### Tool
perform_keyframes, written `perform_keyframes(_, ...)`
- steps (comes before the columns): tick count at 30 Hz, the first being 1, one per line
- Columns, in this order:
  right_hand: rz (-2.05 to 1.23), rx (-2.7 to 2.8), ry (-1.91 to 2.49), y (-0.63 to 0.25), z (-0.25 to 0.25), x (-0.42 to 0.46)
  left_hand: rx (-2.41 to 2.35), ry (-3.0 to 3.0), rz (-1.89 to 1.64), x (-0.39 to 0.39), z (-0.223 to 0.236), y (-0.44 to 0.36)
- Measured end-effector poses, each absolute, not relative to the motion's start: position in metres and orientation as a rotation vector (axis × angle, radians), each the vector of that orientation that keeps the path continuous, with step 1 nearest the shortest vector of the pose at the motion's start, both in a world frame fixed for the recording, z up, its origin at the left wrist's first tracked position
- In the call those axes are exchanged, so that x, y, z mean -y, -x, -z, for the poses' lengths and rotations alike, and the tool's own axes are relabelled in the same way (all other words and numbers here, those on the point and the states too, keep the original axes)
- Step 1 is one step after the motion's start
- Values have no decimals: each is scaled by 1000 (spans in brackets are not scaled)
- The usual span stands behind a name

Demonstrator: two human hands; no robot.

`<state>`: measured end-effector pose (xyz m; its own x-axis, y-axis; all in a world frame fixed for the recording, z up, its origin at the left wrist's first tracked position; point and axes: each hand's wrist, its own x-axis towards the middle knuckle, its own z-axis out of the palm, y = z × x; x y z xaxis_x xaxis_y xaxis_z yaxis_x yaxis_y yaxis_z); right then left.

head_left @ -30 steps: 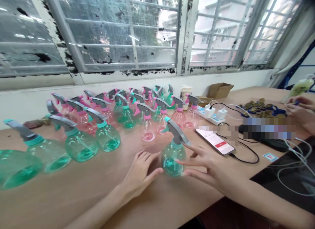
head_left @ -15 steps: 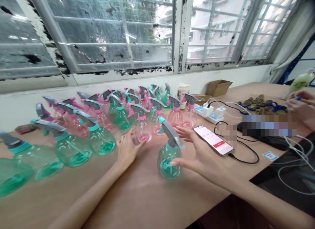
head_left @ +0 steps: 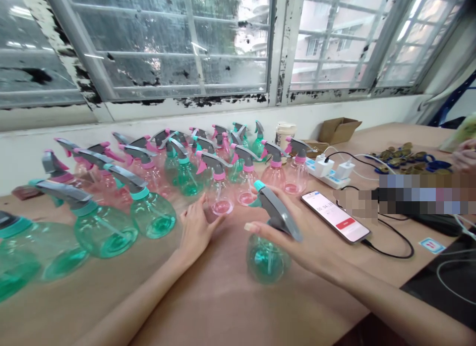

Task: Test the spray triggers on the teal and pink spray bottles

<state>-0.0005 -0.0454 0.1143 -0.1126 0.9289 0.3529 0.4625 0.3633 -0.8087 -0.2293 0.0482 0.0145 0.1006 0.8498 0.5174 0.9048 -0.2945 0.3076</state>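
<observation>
A green spray bottle (head_left: pixel 268 259) with a grey trigger head stands in front of me, slightly blurred. My right hand (head_left: pixel 293 232) is closed round its neck, thumb across the front and the other fingers partly hidden behind the head. My left hand (head_left: pixel 197 227) rests on the table with thumb and fingers apart, holding nothing. Just beyond its thumb stands a clear spray bottle with a pink collar (head_left: pixel 220 195); whether they touch I cannot tell. To the left of that hand is another green spray bottle (head_left: pixel 154 214).
Several pink and green spray bottles crowd toward the window wall. At right lie a phone (head_left: pixel 336 217), a power strip (head_left: pixel 327 176) with cables, and a card (head_left: pixel 432 245). Farther back are a paper cup (head_left: pixel 285 133), a cardboard box (head_left: pixel 339 131), brownish-gold pieces (head_left: pixel 399 155) and another person's hand (head_left: pixel 464 160).
My right hand has shifted from the green bottle's body up to its neck and closed round it. My left hand stays by the pink-collared bottle. The view has moved slightly.
</observation>
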Motion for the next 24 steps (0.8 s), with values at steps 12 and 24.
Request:
perform_keyframes(12,-721,1865,980,1,-105,25,1356,2525,1151,11,-20,244)
perform_keyframes(24,-605,1916,889,21,-114,-4,1008,2932,992,31,-18,239)
